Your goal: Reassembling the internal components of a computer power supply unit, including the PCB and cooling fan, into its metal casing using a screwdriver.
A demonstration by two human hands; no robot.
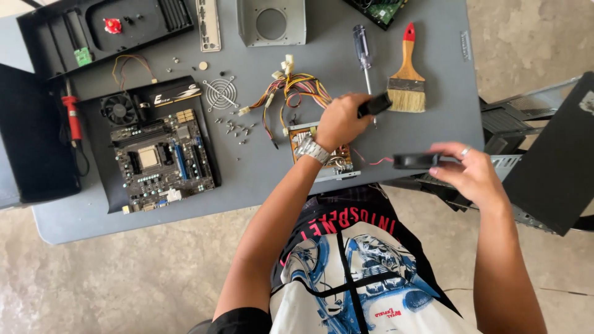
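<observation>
closest to the lens, my right hand (471,173) hangs past the front edge of the grey table (427,68), thumb and fingers pinched on a flat black fan (416,161) held level, with thin red wires (371,162) trailing from it back toward the table. my left hand (339,121), a metal watch (311,149) on its wrist, is curled shut around a black handle (375,104); what sits at the working end i cannot tell. that hand hovers over an opened power supply (334,162), whose bundle of coloured cables (296,89) fans out beyond it. just past the handle lie a wooden paintbrush (407,83) with a red tip and a clear-handled screwdriver (364,52), side by side. to the left, a motherboard (162,159) rests on a black panel, a round wire fan grille (220,93) and scattered small screws (238,128) between it and the cables. a red-handled soldering iron (72,116) lies at the far left edge.
</observation>
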